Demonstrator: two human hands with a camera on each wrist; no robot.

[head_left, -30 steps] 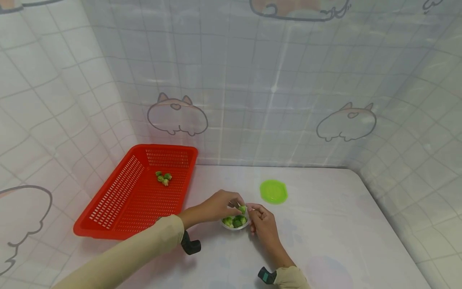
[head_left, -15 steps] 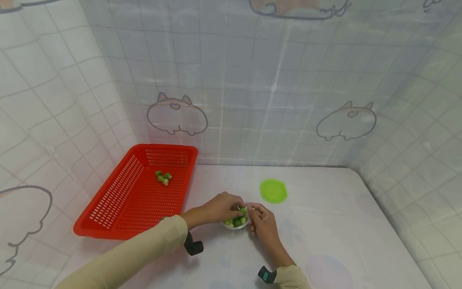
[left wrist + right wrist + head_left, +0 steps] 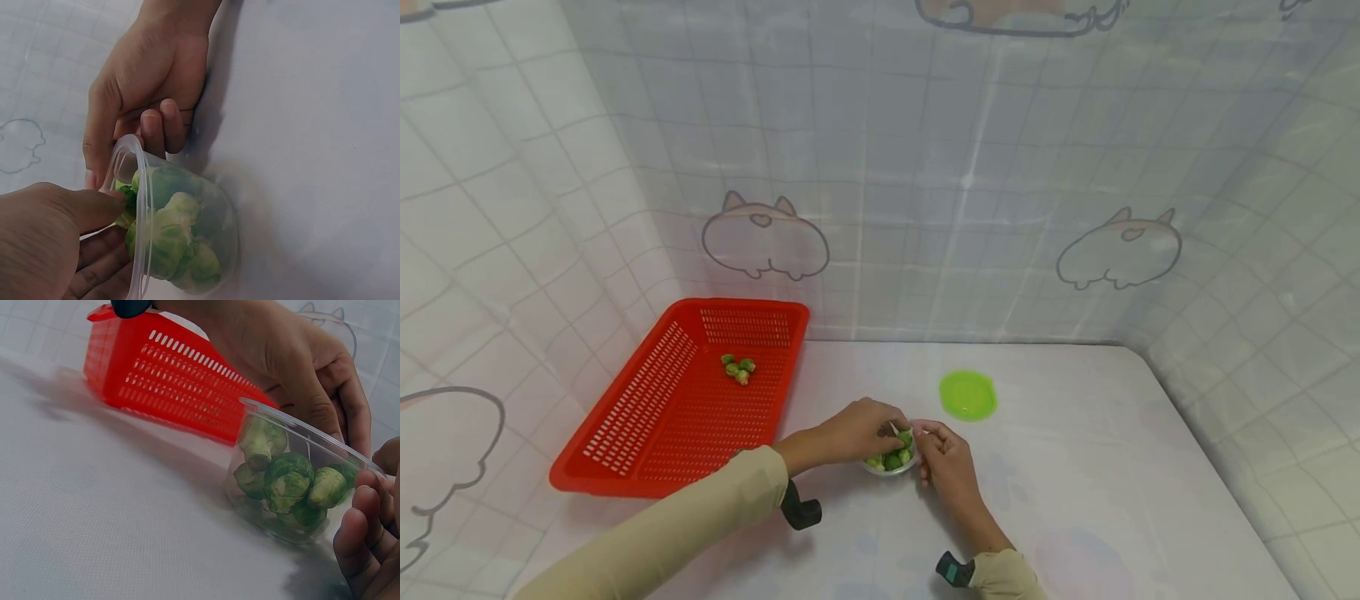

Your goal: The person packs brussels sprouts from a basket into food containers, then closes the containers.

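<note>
A clear plastic tub (image 3: 234, 487) with several green Brussels sprouts (image 3: 289, 481) in it stands on the table, tilted in neither wrist camera's own level but upright in the head view. My left hand (image 3: 861, 429) reaches over its rim from the left and pinches one sprout (image 3: 127, 199) between thumb and fingers, among the others at the top. At the right side, my right hand (image 3: 951, 471) pinches the tub's rim between thumb and forefinger, its other fingers curled beside the wall. The left fingertips are partly hidden by the rim and sprouts.
To the left stands a large red slotted basket (image 3: 730, 417) holding several more sprouts (image 3: 741, 368). A bright green lid (image 3: 967, 395) lies on the white table (image 3: 1112, 467) behind the right hand. Patterned sheeting (image 3: 895, 167) surrounds the back and sides.
My left hand has lowered slightly into the tub with the sprout, then held nearly still over the last half second. My right hand has stayed at the rim.
</note>
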